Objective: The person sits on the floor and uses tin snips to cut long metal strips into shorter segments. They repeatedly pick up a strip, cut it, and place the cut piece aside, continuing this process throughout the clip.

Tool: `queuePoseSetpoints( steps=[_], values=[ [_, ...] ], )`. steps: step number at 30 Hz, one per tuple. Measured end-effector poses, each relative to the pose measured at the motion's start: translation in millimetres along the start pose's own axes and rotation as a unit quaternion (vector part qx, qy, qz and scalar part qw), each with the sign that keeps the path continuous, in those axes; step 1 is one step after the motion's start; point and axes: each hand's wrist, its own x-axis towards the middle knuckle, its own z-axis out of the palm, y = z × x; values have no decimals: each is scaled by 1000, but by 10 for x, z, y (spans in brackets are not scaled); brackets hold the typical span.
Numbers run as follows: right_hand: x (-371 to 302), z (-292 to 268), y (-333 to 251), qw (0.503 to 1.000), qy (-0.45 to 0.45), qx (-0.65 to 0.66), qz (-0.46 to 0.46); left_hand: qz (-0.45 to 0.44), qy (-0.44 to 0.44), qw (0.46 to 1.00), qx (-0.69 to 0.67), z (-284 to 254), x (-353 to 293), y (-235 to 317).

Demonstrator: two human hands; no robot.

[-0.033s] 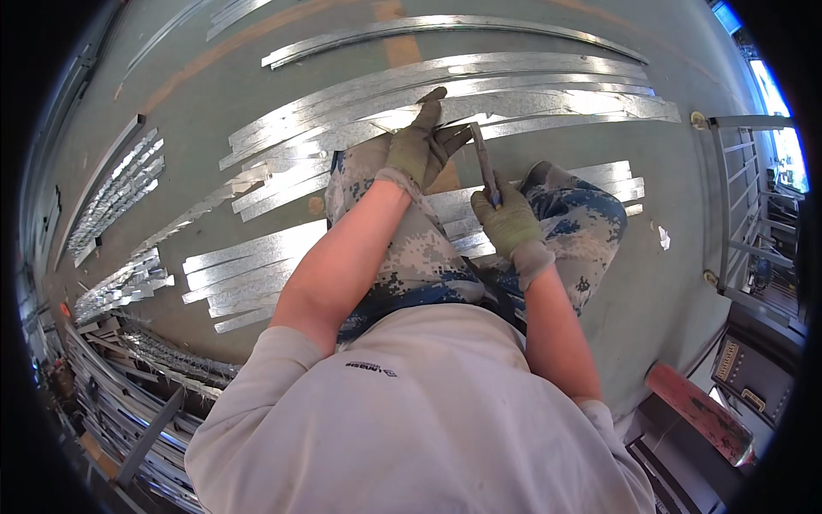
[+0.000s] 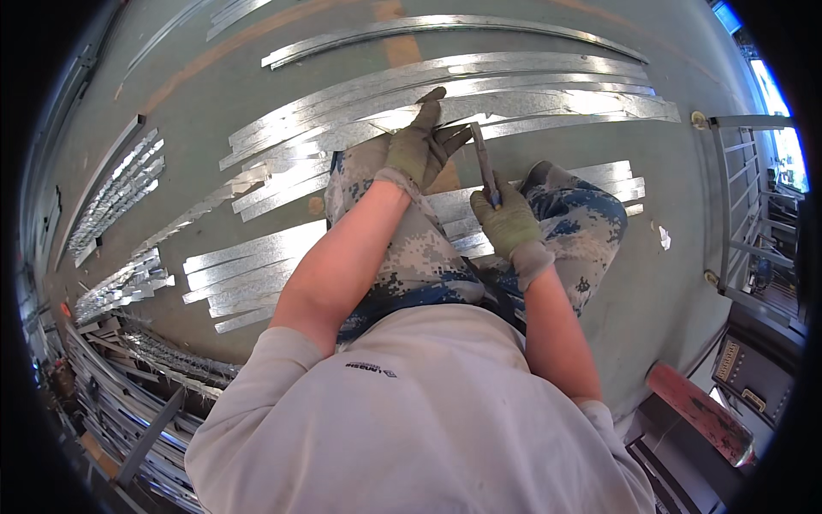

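My left hand [image 2: 415, 146], in a grey-green work glove, grips the near edge of a shiny metal strip [image 2: 531, 104] above my left knee. One finger stretches over the strip's top, while the others bend near its lower edge. In my gloved right hand [image 2: 507, 221] is a narrow, flat grey file [image 2: 481, 154] with a dark blue and yellow handle end, held closed. The file points up and away, its tip close to the left hand's fingers and the strip's edge. The strip's underside and part of the grip are hidden.
Several metal strips [image 2: 257, 265] lie on the green floor beside and under my legs, with a long bundle [image 2: 454, 26] farther off. Cut metal pieces [image 2: 120, 197] are stacked at the left. A metal rack frame [image 2: 723, 206] and a red cylinder [image 2: 698, 411] stand at the right.
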Motion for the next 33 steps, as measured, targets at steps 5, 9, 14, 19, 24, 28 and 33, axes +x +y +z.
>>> queuePoseSetpoints(
  steps=[5,9,14,19,24,28,33],
  values=[
    [18,-5,-35,1000,3,27,-6,-4,12,1000,-1,43,-27,6],
    [4,-25,-123,1000,7,24,8,0,-3,1000,-14,82,-40,16],
    [-3,-16,-99,1000,15,21,1,-6,-27,999,-35,64,-48,8],
    [114,-15,109,992,11,-81,-93,-13,-58,997,-56,113,-80,28],
    [0,-188,-83,996,-48,77,21,-4,-80,995,-61,182,-127,35],
    [15,-185,-70,991,-65,115,36,-18,-78,995,-58,346,-187,65],
    [26,-213,-67,982,-92,154,55,-14,-39,998,-52,313,-122,8]
  ],
)
